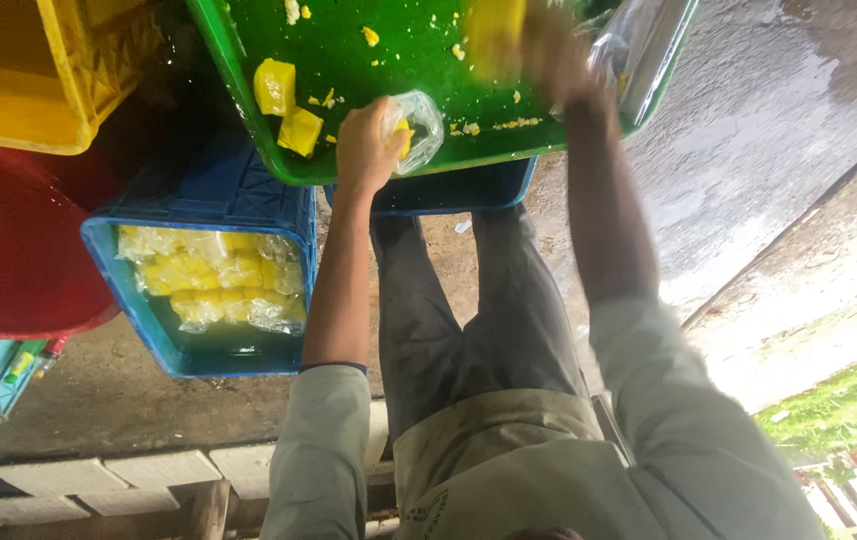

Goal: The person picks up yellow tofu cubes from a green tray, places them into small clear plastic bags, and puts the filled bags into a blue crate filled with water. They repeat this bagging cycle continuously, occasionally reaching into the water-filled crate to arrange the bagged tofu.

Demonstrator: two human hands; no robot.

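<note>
Gripping a small clear plastic bag at the near rim of the green tray, the person's left hand has its fingers curled shut around the bag's neck, and a bit of yellow shows inside the film. The right hand reaches further over the tray and is blurred; it seems to close on a yellow block, though I cannot tell for sure how the fingers sit.

Two more yellow blocks lie on the tray to the left of the held bag, smooth-sided and roughly square, with yellow crumbs scattered across the glossy green surface. A crumpled sheet of clear plastic lies at the tray's right edge.

Under the tray, to the left, a blue crate with a latticed wall holds a heap of filled clear bags, each showing yellow through shiny, wrinkled film; some pale liquid has pooled at the bottom. Beyond it sit a red tub and a yellow crate, both hard plastic.

The person wears grey trousers and a pale long-sleeved shirt with the sleeves pushed up. The ground is wet grey concrete, with a strip of grass at the far right edge.
</note>
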